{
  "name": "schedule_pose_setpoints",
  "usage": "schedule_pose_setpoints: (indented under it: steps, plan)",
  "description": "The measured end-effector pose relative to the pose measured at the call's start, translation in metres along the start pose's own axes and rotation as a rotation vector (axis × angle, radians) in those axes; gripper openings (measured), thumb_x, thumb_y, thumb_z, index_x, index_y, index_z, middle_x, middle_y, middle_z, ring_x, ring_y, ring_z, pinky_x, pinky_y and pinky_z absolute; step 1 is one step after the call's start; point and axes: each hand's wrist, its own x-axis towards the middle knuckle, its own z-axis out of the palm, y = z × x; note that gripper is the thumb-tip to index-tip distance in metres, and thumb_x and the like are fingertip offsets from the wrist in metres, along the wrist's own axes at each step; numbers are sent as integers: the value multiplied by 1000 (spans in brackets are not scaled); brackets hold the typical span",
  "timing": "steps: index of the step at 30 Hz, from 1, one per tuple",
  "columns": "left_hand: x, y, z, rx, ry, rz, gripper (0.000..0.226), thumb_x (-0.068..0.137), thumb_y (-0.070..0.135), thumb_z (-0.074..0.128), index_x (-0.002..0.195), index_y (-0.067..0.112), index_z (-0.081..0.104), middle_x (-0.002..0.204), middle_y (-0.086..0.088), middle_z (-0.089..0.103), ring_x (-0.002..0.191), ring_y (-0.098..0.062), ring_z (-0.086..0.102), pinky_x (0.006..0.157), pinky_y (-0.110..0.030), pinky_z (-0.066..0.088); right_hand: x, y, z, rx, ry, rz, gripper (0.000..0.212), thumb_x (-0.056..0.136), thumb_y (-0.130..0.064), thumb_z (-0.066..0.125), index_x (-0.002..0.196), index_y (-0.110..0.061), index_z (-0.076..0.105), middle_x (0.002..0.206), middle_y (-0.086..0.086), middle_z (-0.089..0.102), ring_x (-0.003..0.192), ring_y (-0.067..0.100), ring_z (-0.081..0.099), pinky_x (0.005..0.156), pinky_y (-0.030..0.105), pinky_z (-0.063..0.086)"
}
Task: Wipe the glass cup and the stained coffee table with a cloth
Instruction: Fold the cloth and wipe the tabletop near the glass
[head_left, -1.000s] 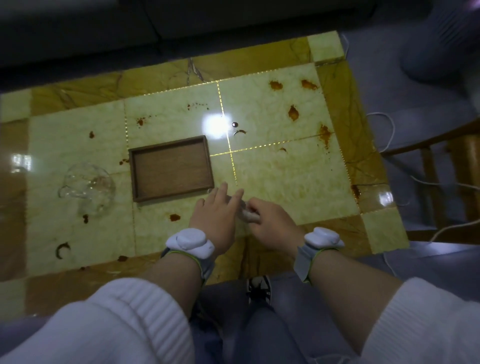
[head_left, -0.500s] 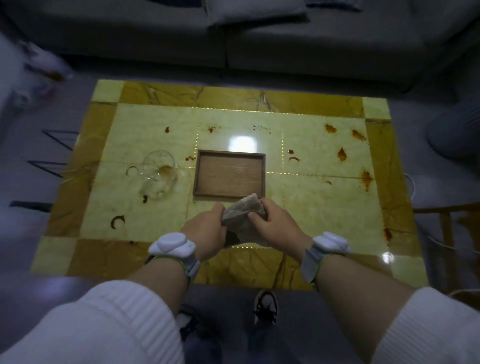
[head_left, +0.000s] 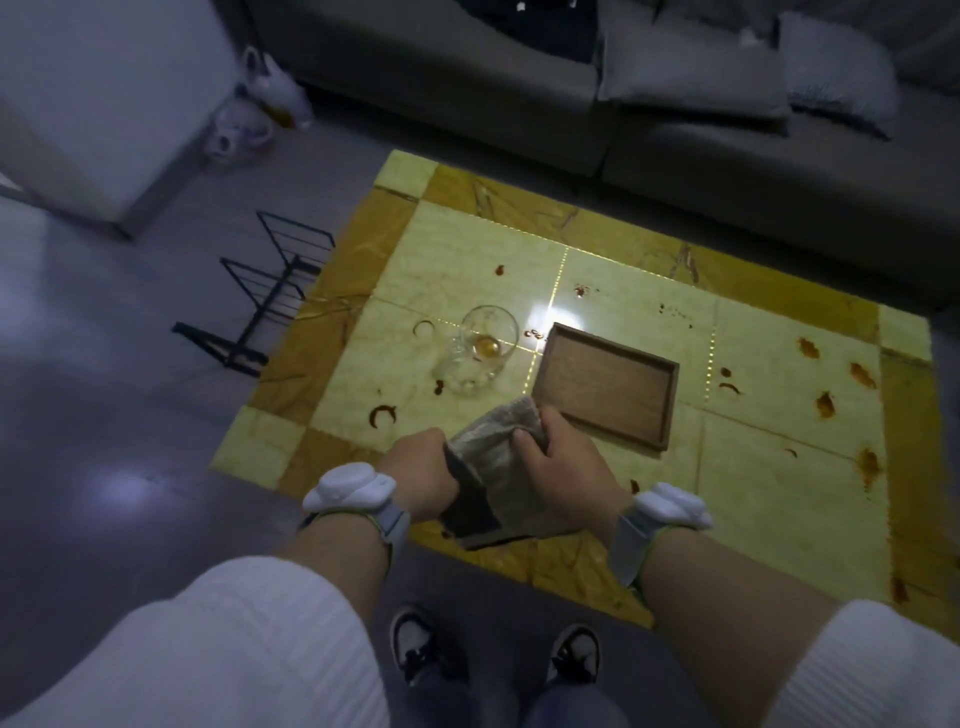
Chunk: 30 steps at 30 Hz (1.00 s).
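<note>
Both hands, left (head_left: 423, 480) and right (head_left: 563, 475), grip cloth (head_left: 496, 462) above tabletop (head_left: 753, 499); glass cup (head_left: 480, 348) at 11 o'clock.

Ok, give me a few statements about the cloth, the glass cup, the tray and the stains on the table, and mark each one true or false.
1. Both hands, left hand and right hand, hold the cloth. True.
2. The glass cup stands inside the wooden tray. False: it sits on the table left of the tray.
3. The coffee table has brown stains. True.
4. The tray holds a second cup. False: it holds nothing.
</note>
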Motion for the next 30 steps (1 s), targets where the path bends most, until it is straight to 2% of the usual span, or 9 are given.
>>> schedule_pose_setpoints:
  steps: [4, 8, 11, 18, 23, 27, 30]
  plan:
    - [7, -39, -13, -45, 29, -84, 14, 91, 26, 60, 90, 17, 49, 85, -3, 52, 75, -23, 54, 59, -30, 41, 18, -16, 27, -55, -23, -15, 20, 98, -47, 49, 97, -27, 49, 87, -4, 60, 88, 25, 61, 67, 33, 40]
    - [14, -55, -21, -50, 23, -139, 17, 91, 27, 60, 98, 12, 56, 87, -5, 57, 74, -22, 56, 60, -32, 44, 40, -19, 49, -79, -52, -30, 27, 98, -48, 47, 101, -21, 51, 95, 8, 67, 90, 32, 62, 71, 38, 47]
    - [19, -66, -28, -72, 29, -179, 14, 94, 25, 55, 99, 12, 55, 88, -5, 56, 72, -21, 54, 59, -32, 43, 57, -25, 61, -84, -93, -31, 30, 99, -48, 46, 102, -18, 51, 97, 11, 67, 92, 33, 62, 73, 39, 48]
    - [29, -94, -43, -111, -59, -196, 17, 98, 17, 47, 113, 11, 52, 106, -9, 56, 88, -25, 55, 71, -34, 44, 87, -45, 82, -74, -218, -13, 25, 95, -47, 53, 95, -23, 49, 79, -7, 51, 75, 20, 50, 65, 33, 37]
    - [50, -126, -51, -112, -108, -189, 19, 97, 19, 46, 113, 12, 53, 110, -9, 57, 94, -27, 56, 74, -33, 46, 104, -54, 108, -80, -263, 51, 21, 92, -42, 56, 96, -23, 47, 85, -2, 57, 83, 25, 57, 69, 35, 43]
    - [67, -156, -53, -101, -148, -133, 26, 98, 28, 47, 117, 11, 54, 115, -9, 58, 100, -27, 57, 82, -35, 48, 114, -64, 133, -99, -264, 136, 24, 95, -39, 54, 107, -18, 49, 101, 8, 64, 96, 30, 61, 81, 41, 51]
    - [85, -173, -47, -84, -150, -106, 29, 99, 31, 47, 116, 9, 57, 113, -9, 59, 101, -27, 58, 77, -31, 44, 126, -69, 152, -130, -250, 174, 29, 96, -36, 52, 117, -17, 49, 111, 12, 65, 102, 33, 61, 86, 42, 51]
